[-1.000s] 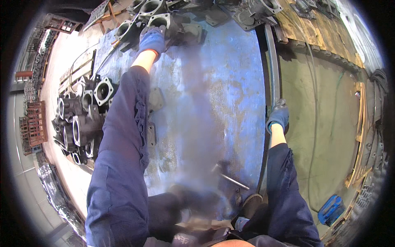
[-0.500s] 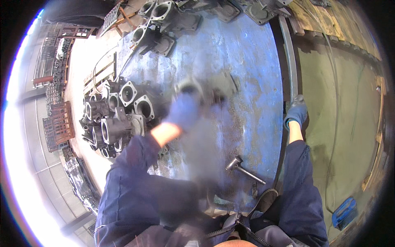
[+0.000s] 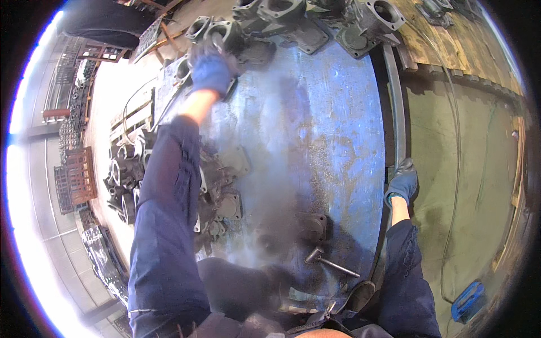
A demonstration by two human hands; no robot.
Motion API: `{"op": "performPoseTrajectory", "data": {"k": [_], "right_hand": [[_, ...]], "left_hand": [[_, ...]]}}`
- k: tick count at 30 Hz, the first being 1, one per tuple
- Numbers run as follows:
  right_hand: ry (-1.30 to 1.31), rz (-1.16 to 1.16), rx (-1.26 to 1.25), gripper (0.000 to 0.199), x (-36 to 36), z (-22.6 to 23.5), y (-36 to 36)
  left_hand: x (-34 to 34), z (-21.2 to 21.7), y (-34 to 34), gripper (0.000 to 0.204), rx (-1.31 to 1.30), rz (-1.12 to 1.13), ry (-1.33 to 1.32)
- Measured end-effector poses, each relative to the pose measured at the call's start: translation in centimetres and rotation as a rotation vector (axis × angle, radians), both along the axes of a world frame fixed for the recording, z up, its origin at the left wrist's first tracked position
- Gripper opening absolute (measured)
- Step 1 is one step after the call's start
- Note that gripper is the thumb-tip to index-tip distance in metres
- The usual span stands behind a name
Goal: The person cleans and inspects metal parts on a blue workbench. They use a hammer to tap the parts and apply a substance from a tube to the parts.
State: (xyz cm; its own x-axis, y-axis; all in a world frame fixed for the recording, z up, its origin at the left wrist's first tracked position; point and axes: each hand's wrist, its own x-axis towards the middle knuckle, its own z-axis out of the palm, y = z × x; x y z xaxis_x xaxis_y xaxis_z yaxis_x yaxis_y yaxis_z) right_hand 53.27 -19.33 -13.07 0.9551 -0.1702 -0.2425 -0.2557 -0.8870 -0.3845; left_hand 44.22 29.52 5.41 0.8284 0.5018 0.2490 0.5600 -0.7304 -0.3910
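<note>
My left hand [image 3: 212, 72], in a blue glove, reaches to the far left of a blue table. It overlaps a group of dark flanged metal castings [image 3: 224, 32]; motion smears its fingers, so its grip is unclear. My right hand [image 3: 402, 183], also gloved, is closed on the metal rail [image 3: 398, 118] along the table's right edge. Close to my body, a blurred dark casting with a square flange [image 3: 313, 226] is on the table. Beside that flange lies a hammer [image 3: 333, 265] with a metal handle.
More castings [image 3: 125, 179] are heaped left of my left forearm, and others [image 3: 385, 17] line the table's far edge. Wooden pallet boards [image 3: 445, 45] are at the far right. A cable [image 3: 457, 146] runs over the floor to a blue plastic object [image 3: 468, 301].
My left hand has moved from mid-table to the castings at the far left. The casting formerly beside it is now near my body. My right hand stays at the rail.
</note>
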Motion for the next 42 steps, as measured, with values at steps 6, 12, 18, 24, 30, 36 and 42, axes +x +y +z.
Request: {"op": "performPoseTrajectory", "data": {"k": [6, 12, 18, 24, 30, 36, 42], "right_hand": [[0.055, 0.022, -0.063, 0.059, 0.2, -0.2, -0.4], [0.047, 0.032, -0.09, 0.055, 0.3, -1.1, -0.6], [0.07, 0.064, -0.073, 0.052, 0.1, -0.6, -0.4], [0.015, 0.124, -0.118, 0.018, 0.3, -0.4, -0.1], [0.015, 0.09, -0.168, 0.035, 0.2, -1.1, -0.3], [0.023, -0.026, 0.024, 0.041, 0.6, -2.3, -0.8], [0.078, -0.039, 0.109, 0.05, 1.0, -4.0, -2.0]], "left_hand": [[6.0, -2.0, 8.3, 0.073, -0.394, 0.206, 0.24], [6.0, -4.1, 10.1, 0.047, -0.248, 0.228, 0.207], [3.0, -4.0, 9.8, 0.051, -0.356, 0.235, 0.132], [1.2, -4.1, 7.2, 0.048, -0.435, 0.204, 0.047], [-2.0, -2.6, -8.0, 0.042, -0.612, -0.066, 0.234], [-8.5, -0.6, -21.5, 0.03, -0.782, -0.351, 0.262], [-6.7, 1.2, -8.0, 0.03, -0.865, -0.242, -0.187]]}}
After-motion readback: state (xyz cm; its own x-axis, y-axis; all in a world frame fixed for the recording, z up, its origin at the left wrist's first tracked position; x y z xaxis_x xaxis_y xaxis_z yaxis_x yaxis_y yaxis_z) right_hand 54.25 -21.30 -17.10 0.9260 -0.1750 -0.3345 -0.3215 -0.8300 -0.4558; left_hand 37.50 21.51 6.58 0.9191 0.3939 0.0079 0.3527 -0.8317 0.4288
